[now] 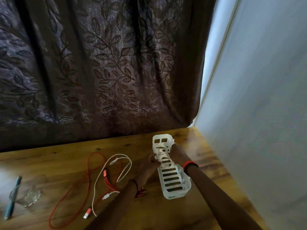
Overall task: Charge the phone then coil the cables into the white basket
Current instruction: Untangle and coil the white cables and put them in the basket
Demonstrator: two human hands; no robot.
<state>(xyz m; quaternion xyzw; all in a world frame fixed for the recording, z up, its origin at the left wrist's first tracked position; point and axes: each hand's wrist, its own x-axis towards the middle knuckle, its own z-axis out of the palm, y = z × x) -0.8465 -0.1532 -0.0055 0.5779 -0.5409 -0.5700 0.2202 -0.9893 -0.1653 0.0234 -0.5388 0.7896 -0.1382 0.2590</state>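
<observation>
A long white slotted basket (177, 190) lies on the wooden table (116, 146) at the right. A coiled white cable (163, 156) sits in its far half. My left hand (148, 163) is at the basket's left wall and pinches the coil. My right hand (178, 154) reaches in over the right wall and holds the same coil. To the left, a loose white cable (116, 170) and a red cable (89, 173) lie sprawled and crossing on the table. No phone is in view.
A clear glass (31, 196) and a teal pen (13, 196) lie at the table's left front. A dark leaf-patterned curtain (99, 72) hangs behind the table. A pale wall (257, 97) borders the right edge.
</observation>
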